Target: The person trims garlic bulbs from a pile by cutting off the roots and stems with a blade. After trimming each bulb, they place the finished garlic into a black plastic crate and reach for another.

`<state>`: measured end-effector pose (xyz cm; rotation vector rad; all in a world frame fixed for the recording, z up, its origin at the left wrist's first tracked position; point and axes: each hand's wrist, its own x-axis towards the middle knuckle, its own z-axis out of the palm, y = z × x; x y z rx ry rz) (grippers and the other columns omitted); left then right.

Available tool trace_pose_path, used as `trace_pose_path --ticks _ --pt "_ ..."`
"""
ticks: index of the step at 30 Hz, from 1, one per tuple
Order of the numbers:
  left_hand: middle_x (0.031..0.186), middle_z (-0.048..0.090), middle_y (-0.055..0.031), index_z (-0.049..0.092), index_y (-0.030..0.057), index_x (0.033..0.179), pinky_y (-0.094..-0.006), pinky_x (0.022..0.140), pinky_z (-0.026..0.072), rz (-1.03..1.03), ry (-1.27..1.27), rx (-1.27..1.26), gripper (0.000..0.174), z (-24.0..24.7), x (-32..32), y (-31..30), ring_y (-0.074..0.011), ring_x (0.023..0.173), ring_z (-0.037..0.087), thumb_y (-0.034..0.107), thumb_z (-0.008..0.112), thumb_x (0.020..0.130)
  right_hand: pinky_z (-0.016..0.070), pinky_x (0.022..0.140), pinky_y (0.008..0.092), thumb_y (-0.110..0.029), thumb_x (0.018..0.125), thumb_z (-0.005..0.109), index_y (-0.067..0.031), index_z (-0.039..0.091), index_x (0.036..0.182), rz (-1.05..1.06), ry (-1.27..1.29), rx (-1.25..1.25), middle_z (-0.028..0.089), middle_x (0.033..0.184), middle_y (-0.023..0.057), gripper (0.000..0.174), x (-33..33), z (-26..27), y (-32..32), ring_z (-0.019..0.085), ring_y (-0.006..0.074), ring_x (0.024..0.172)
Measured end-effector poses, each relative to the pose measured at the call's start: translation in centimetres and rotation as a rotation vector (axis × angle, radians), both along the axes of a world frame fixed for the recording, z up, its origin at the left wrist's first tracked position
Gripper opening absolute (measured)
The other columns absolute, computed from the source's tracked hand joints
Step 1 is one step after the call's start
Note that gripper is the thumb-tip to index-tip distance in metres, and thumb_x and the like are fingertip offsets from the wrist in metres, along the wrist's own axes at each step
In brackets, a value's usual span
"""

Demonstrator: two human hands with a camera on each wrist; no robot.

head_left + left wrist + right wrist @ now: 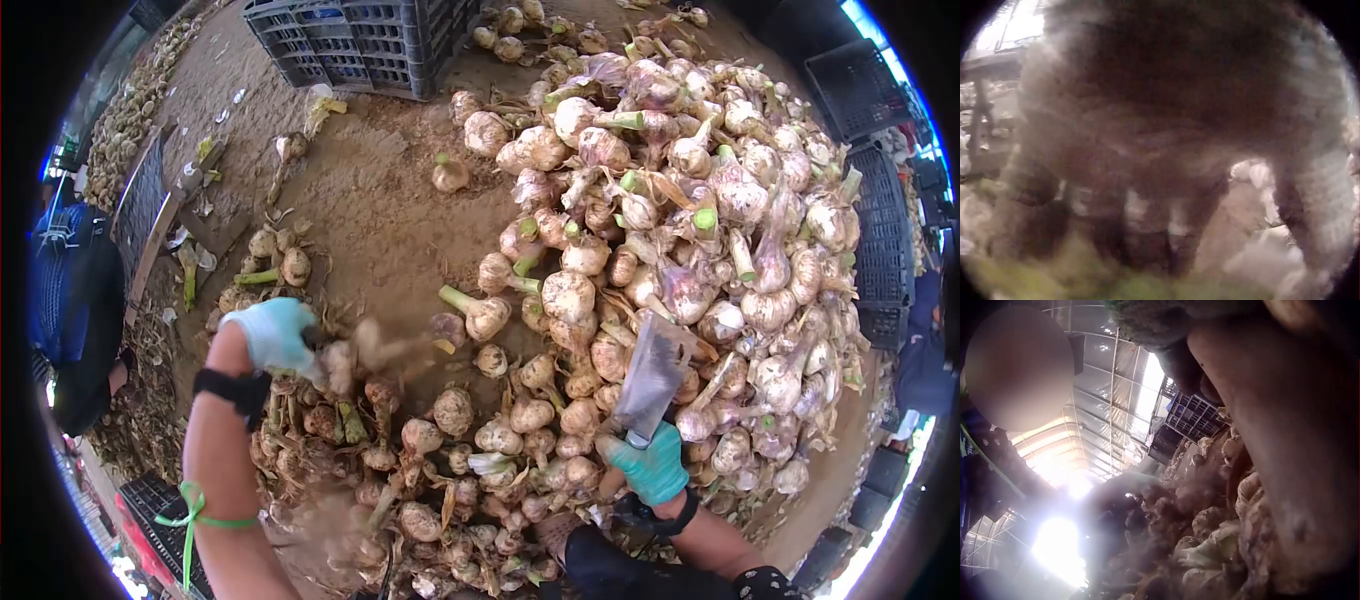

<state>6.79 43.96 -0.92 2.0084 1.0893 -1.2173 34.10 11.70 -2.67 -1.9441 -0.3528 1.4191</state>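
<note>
My left hand (270, 335), in a white and teal glove, is over the near left of the heap, beside motion-blurred garlic bulbs (375, 345). In the left wrist view its gloved fingers (1147, 225) reach down with the thumb apart, and a blurred green shape lies below them. My right hand (652, 465), in a teal glove, grips a cleaver (648, 375) by its handle, the broad blade tilted up over the garlic pile (740, 200). Large in the right wrist view is the wooden handle (1279, 444). Trimmed bulbs with short stems surround both hands.
A dark plastic crate (350, 45) stands at the far side on bare soil. More crates (875, 230) line the right edge. At the left a person (75, 290) in blue is near a wooden-edged frame (150, 240). A single bulb (450, 175) lies mid-ground.
</note>
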Motion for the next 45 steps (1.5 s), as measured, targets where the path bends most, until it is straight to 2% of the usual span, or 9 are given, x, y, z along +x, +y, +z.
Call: trace_pose_path --ticks 3,6,13,19,22,30,37,43,45 --pt "0.106 0.056 -0.0204 0.053 0.0039 0.114 -0.0388 0.088 0.0413 0.49 -0.352 0.207 0.064 -1.2 -3.8 -0.4 -0.0339 0.103 0.052 0.032 0.07 0.059 0.0441 0.054 0.0234 -0.006 0.07 0.065 0.0012 0.061 0.087 0.011 -0.098 0.039 0.06 0.069 0.0022 0.019 -0.6 1.1 0.3 0.055 0.0088 0.061" --pt "0.126 0.042 -0.0195 0.035 0.0102 0.13 -0.0451 0.098 0.0304 0.133 -0.129 0.777 0.078 -4.8 -4.4 -2.6 -0.0359 0.119 0.037 0.03 0.069 0.062 0.0438 0.051 0.0225 -0.009 0.069 0.067 -0.0003 0.063 0.083 0.012 -0.015 0.151 0.06 0.064 0.0029 0.016 -1.1 5.8 1.9 0.054 0.0083 0.052" --pt "0.137 0.026 -0.0135 0.022 0.0172 0.135 -0.0497 0.1 0.023 0.356 -0.093 0.652 0.088 -6.7 -6.2 -3.6 -0.0353 0.125 0.026 0.028 0.071 0.062 0.0447 0.044 0.026 -0.009 0.071 0.063 -0.0006 0.06 0.081 0.222 -0.076 0.152 0.058 0.062 0.0051 0.014 -1.6 10.6 13.0 0.056 0.0121 0.048" --pt "0.137 0.026 -0.0121 0.026 0.0179 0.134 -0.0513 0.102 0.0187 0.522 -0.237 0.633 0.082 -7.4 -6.5 -3.5 -0.0365 0.128 0.018 0.016 0.069 0.064 0.0472 0.063 0.0373 -0.019 0.072 0.061 -0.0025 0.057 0.085 1.052 -1.117 0.492 0.056 0.073 0.0164 0.021 -3.4 4.4 20.5 0.057 0.0319 0.068" --pt "0.138 0.024 -0.0114 0.019 0.0214 0.137 -0.0524 0.102 0.0177 0.621 -0.196 0.599 0.086 -7.9 -5.9 -3.1 -0.0359 0.13 0.012 0.011 0.066 0.065 0.0471 0.059 0.0361 -0.019 0.071 0.065 -0.0019 0.057 0.082 1.051 -1.109 0.146 0.057 0.07 0.0133 0.022 -3.3 3.4 22.4 0.057 0.0276 0.062" --pt "0.136 0.027 -0.01 0.015 0.0202 0.138 -0.0514 0.101 0.0202 0.576 -0.184 0.618 0.089 -8.5 -5.4 -2.6 -0.0344 0.13 0.014 0.01 0.067 0.066 0.0427 0.048 0.023 -0.011 0.067 0.07 -0.0049 0.057 0.08 -0.178 -0.484 0.334 0.056 0.066 0.0017 0.019 2.3 4.8 23.3 0.049 0.0082 0.053" --pt "0.131 0.033 -0.0114 0.01 0.019 0.139 -0.0539 0.099 0.0213 0.447 -0.157 0.732 0.09 -8.9 -3.6 -2.4 -0.0333 0.128 0.019 0.009 0.066 0.068 0.0469 0.064 0.0322 -0.021 0.069 0.071 0.0012 0.057 0.088 0.118 -1.485 0.009 0.062 0.076 0.0132 0.033 14.1 14.6 15.9 0.058 0.0236 0.064" --pt "0.133 0.032 -0.0163 0.008 0.0175 0.139 -0.0536 0.096 0.0273 0.255 0.033 0.577 0.091 -7.1 -2.3 -2.2 -0.0358 0.127 0.022 0.02 0.066 0.068 0.046 0.066 0.0358 -0.026 0.07 0.069 0.0011 0.056 0.093 0.128 -1.481 -0.162 0.06 0.077 0.015 0.038 20.0 8.5 10.9 0.058 0.0286 0.069" --pt "0.113 0.055 -0.016 0.03 0.0137 0.132 -0.0491 0.09 0.0369 -0.006 0.265 0.321 0.066 -2.6 1.9 -0.9 -0.0362 0.11 0.048 0.023 0.057 0.073 0.0454 0.065 0.0365 -0.026 0.071 0.068 0.0021 0.054 0.088 0.261 -1.305 -0.189 0.059 0.074 0.0142 0.036 19.3 10.2 11.7 0.057 0.0285 0.068"
